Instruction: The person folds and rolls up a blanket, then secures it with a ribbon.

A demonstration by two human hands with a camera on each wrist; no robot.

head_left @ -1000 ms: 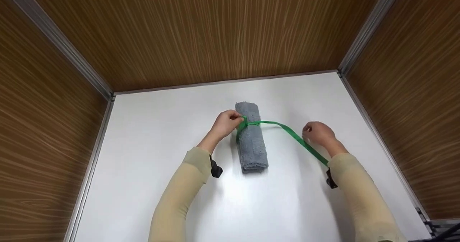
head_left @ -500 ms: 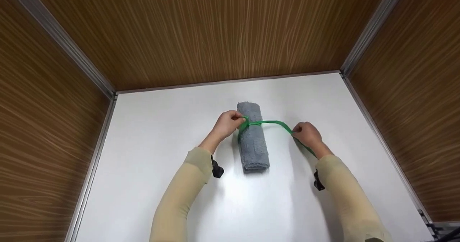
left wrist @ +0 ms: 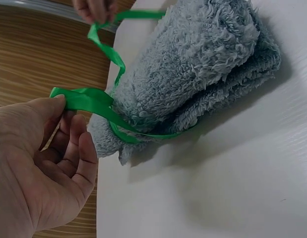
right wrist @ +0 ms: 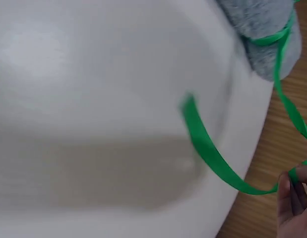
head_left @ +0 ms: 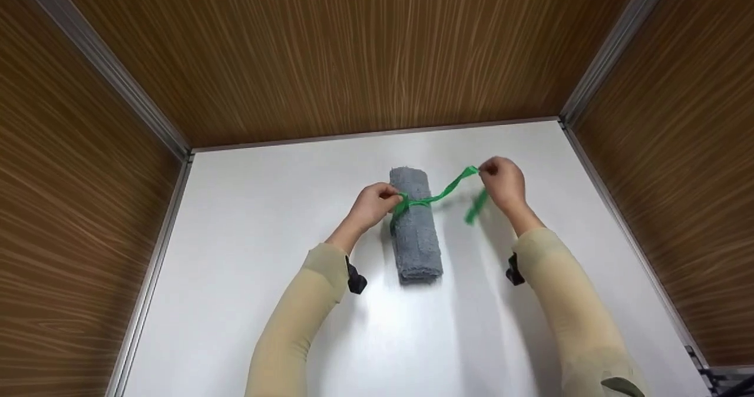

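Observation:
A rolled grey towel (head_left: 414, 226) lies on the white table (head_left: 294, 208), its length running away from me. A green ribbon (head_left: 439, 195) goes round the roll (left wrist: 203, 64) near its far end. My left hand (head_left: 372, 204) pinches one part of the ribbon (left wrist: 86, 99) at the roll's left side. My right hand (head_left: 499, 180) is raised to the right of the roll and pinches the ribbon's other part (right wrist: 217, 158), whose loose end hangs blurred below the fingers (right wrist: 292, 198).
Wood-grain walls (head_left: 353, 49) with metal edge strips enclose the table on the left, back and right. Black wrist straps (head_left: 355, 279) sit on both beige sleeves.
My right hand slid along the ribbon toward the roll, gripped it, then lifted it up and away from me. The left hand and the towel stayed where they were.

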